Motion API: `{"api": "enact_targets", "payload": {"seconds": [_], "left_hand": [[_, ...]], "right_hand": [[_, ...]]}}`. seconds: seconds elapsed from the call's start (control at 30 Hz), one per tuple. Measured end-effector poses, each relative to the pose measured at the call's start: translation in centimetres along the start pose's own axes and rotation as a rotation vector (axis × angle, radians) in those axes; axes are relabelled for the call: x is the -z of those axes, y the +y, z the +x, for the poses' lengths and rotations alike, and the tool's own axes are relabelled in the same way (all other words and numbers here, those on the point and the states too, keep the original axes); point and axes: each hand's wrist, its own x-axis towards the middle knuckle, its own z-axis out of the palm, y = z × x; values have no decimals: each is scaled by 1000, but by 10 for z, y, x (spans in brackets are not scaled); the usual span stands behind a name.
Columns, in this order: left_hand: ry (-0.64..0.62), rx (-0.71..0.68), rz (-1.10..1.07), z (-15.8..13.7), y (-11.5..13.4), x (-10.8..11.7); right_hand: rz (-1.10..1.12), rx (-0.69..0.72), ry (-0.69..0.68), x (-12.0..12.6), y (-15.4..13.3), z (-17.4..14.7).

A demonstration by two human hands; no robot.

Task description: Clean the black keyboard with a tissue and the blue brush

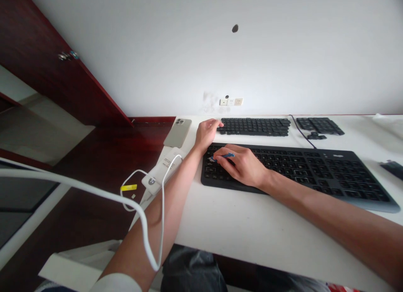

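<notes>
A black keyboard base (302,172), with its keycaps off, lies across the white table. My right hand (244,164) is closed in a pinch on a small blue-handled brush (229,155), whose pale tip reaches the base's left end. Behind it, my left hand (206,134) rests by the base's back left corner. Its fingers are loosely bent and partly hidden, with a fingertip at the left end of the rows of black keycaps (255,127). I see nothing held in it. More keycaps (321,126) lie grouped to the right of the keyboard's cable (300,132).
A phone (178,132) and a white power strip (163,170) lie at the table's left edge. A white cable (143,220) loops over my left forearm. A dark object (393,169) sits at far right. The wall with sockets (231,102) stands behind the table (239,224).
</notes>
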Motion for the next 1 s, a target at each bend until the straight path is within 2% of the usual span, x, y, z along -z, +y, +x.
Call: {"api": "enact_targets", "payload": {"seconds": [0.17, 0.33, 0.53, 0.7, 0.87, 1.0], "left_hand": [[8, 30, -18, 0, 2, -1], [1, 41, -8, -1, 2, 0], [9, 15, -28, 0, 2, 0], [9, 51, -5, -1, 3, -1], [17, 50, -12, -1, 2, 0], [17, 38, -43, -4, 5, 0]], "right_hand": [[-7, 14, 79, 1, -1, 0], [9, 4, -42, 0, 1, 1], [39, -17, 58, 0, 1, 1], [59, 4, -38, -1, 2, 1], [102, -39, -4, -1, 3, 2], [116, 5, -66, -1, 3, 3]]}}
